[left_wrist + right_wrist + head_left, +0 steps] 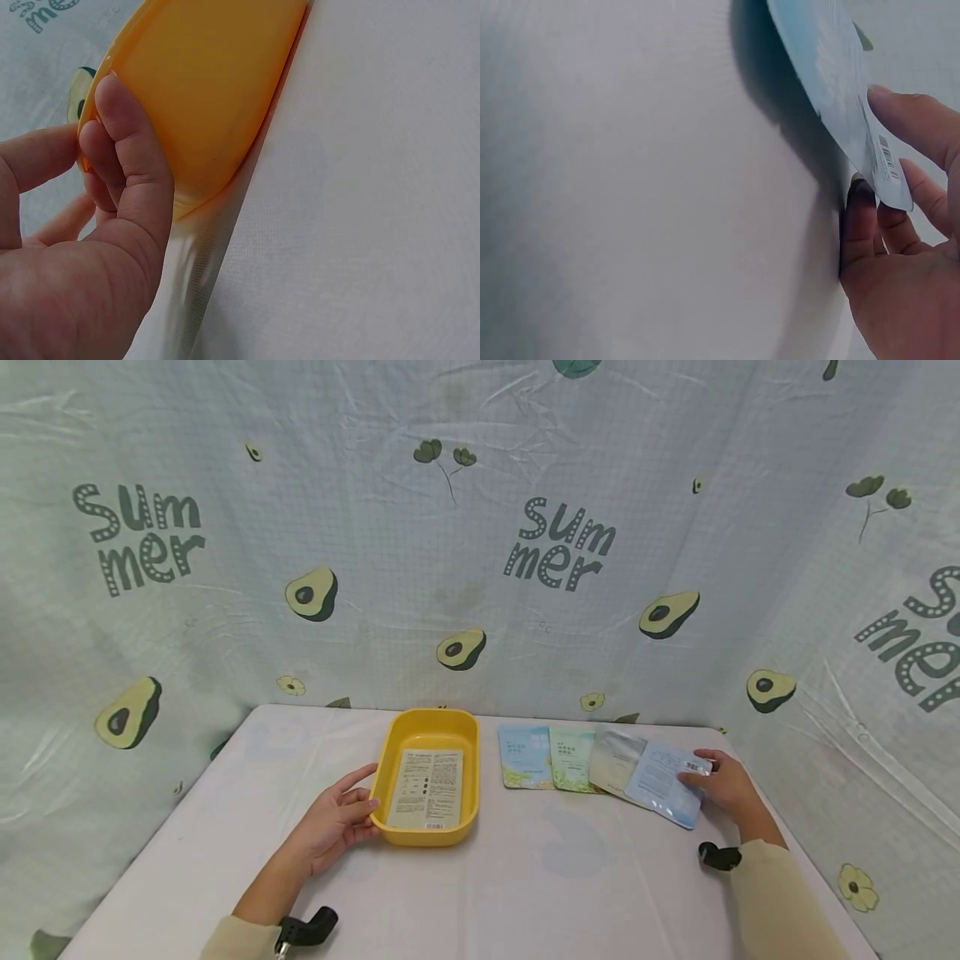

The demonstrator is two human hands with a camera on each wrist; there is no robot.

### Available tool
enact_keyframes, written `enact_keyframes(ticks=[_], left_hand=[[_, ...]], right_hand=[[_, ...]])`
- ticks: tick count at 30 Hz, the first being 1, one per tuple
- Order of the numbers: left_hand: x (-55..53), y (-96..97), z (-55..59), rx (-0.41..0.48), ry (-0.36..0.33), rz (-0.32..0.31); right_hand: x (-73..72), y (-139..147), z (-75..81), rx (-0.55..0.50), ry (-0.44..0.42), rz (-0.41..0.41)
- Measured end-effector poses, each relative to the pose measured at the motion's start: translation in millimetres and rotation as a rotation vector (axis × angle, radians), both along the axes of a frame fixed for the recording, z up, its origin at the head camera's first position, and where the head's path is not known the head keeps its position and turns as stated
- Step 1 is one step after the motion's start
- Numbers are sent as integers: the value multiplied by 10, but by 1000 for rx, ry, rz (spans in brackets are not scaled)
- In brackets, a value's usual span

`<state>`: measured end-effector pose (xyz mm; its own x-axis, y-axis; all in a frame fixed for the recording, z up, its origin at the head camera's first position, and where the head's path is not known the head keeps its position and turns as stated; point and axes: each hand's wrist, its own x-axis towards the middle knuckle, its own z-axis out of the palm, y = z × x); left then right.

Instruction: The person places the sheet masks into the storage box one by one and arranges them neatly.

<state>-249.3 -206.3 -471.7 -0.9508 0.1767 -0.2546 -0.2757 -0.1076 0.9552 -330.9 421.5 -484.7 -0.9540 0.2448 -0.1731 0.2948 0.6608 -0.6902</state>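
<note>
On the left, my left hand [335, 827] grips the left rim of a yellow plastic tray [427, 838], its fingertips curled at the edge in the left wrist view. A beige packet [426, 789] with dark print and a barcode lies flat inside. Over at the right, my right hand [727, 787] pinches the right side of a light blue packet [666, 777] printed with text. The right wrist view shows this packet [832, 82] tilted, its lower edge raised off the table, thumb on one face and fingers behind.
Left of the held packet, a silver packet [615, 762], a green one [573, 758] and a blue one [527, 757] lie in an overlapping row on the white table [510, 893]. A patterned curtain [375, 543] stands behind the table and along its sides.
</note>
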Motion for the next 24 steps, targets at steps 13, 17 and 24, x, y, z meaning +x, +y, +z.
enact_keyframes(ticks=[13,17,24], left_hand=[[-2,7,-24,-2,-2,12],[-1,9,-31,-8,1,8],[-4,2,-31,-2,-4,11]], right_hand=[[56,-60,75,-38,-5,5],[64,-77,52,-49,10,-28],[97,-101,35,-51,42,-28]])
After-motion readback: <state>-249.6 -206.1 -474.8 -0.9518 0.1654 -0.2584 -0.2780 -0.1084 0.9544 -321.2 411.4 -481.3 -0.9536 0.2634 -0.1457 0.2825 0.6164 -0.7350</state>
